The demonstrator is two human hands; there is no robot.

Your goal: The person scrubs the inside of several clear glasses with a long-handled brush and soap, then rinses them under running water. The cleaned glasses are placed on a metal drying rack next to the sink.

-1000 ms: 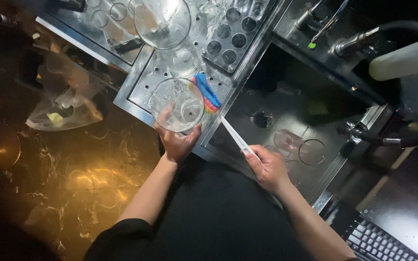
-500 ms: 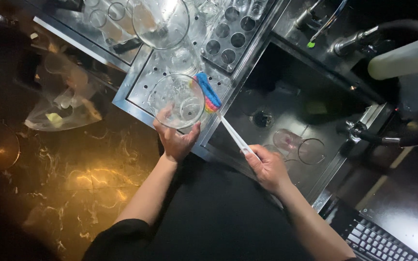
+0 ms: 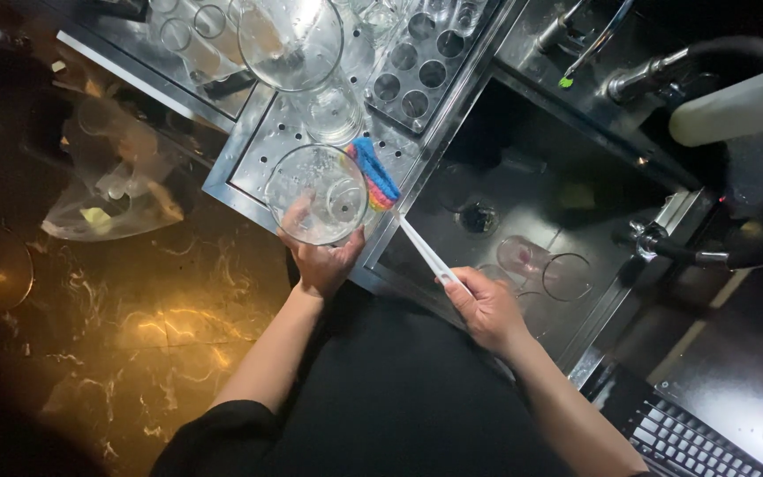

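My left hand [image 3: 321, 263] grips a large clear glass bowl [image 3: 318, 193] from below, holding it over the perforated steel drain tray [image 3: 267, 137]. My right hand [image 3: 484, 305] holds the white handle of a bottle brush [image 3: 421, 247], whose rainbow-coloured bristle head [image 3: 373, 172] rests against the right rim of the glass. The brush stretches diagonally from my right hand up-left across the sink's corner.
A dark steel sink [image 3: 523, 203] holds two clear glasses [image 3: 545, 265] near its drain. Several more glasses [image 3: 293, 44] and a rack [image 3: 417, 62] stand on the tray behind. A tap [image 3: 638, 79], a white bottle [image 3: 735, 110], a keyboard [image 3: 682, 433] and a plastic bag [image 3: 108, 190] surround this.
The glass and the brush head have shifted very slightly; both hands keep their hold and stay in nearly the same place.
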